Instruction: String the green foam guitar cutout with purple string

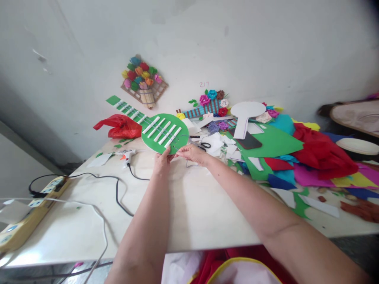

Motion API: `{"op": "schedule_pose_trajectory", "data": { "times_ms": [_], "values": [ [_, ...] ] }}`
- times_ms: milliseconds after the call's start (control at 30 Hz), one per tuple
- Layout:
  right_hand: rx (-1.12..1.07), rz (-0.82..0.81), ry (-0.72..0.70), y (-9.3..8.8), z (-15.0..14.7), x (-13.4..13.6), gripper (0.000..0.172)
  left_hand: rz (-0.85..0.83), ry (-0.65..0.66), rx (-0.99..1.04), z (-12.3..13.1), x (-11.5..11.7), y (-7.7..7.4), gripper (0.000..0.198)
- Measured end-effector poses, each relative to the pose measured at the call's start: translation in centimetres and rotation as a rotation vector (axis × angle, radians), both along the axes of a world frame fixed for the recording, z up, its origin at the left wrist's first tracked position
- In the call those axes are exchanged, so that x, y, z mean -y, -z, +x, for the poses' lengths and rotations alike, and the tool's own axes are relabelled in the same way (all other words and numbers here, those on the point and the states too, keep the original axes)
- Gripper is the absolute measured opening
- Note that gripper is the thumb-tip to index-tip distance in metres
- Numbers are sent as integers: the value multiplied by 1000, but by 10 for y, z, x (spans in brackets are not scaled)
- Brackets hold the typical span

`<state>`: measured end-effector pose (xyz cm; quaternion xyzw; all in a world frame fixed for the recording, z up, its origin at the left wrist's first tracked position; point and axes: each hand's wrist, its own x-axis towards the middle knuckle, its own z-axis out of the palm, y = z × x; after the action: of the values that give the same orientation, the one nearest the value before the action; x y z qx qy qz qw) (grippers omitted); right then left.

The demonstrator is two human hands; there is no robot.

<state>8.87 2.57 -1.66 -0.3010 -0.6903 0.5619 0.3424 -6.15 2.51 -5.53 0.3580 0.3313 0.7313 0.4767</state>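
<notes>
A green guitar-shaped craft [160, 118] with white strips across its neck and body is tilted up above the table, and thin bluish strings run lengthwise over the strips. My left hand [163, 158] grips its bottom edge, thumb on the front face. Beside it, my right hand [194, 154] is closed in a pinch at the lower right rim, where a thin string seems to lead into the fingertips. The fingertips partly hide it. Small holes or dots show on the green face near there. Scissors [205, 145] lie just beyond my right hand among white scraps.
A glue gun [126, 156] with a black cord lies at left, near a power strip [35, 211] and cables. Red plastic [120, 126] sits behind. At right are a white paddle-shaped cutout [244, 114], a dark phone-like slab [248, 141], green sheets and crumpled red paper [322, 152].
</notes>
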Motion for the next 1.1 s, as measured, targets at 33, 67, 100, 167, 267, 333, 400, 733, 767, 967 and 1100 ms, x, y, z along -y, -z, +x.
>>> {"op": "schedule_pose_trajectory", "data": {
  "times_ms": [33, 67, 100, 167, 267, 333, 400, 733, 767, 967, 1100],
  "values": [
    [1, 51, -32, -1, 0, 0, 25, 1, -3, 1, 0, 1, -1, 35],
    [10, 96, -57, -2, 0, 1, 28, 3, -8, 2, 1, 1, -1, 34],
    [23, 133, -69, -3, 0, 2, 29, 2, -13, 1, 1, 2, -1, 35],
    [52, 192, -57, -6, 2, 2, 31, -8, -15, -6, 1, 3, -2, 35],
    [66, 264, 2, -10, 6, 0, 32, -29, 6, -26, 0, 3, -1, 36],
    [66, 319, 48, -12, 9, -5, 32, -42, 18, -48, -1, 3, -1, 37],
    [87, 397, 115, -13, 12, -11, 31, -54, 20, -81, -2, 3, -1, 39],
    [341, 551, 350, -22, 27, -18, 31, -85, 53, -169, -4, 3, 0, 42],
    [370, 520, 346, -22, 27, -18, 35, -80, 45, -172, -4, 3, 0, 43],
    [505, 449, 422, -13, 21, -20, 22, -53, 5, -175, -2, 3, -1, 41],
    [493, 502, 484, -5, 14, -22, 17, -63, -1, -186, -1, 2, 0, 42]
  ]
}}
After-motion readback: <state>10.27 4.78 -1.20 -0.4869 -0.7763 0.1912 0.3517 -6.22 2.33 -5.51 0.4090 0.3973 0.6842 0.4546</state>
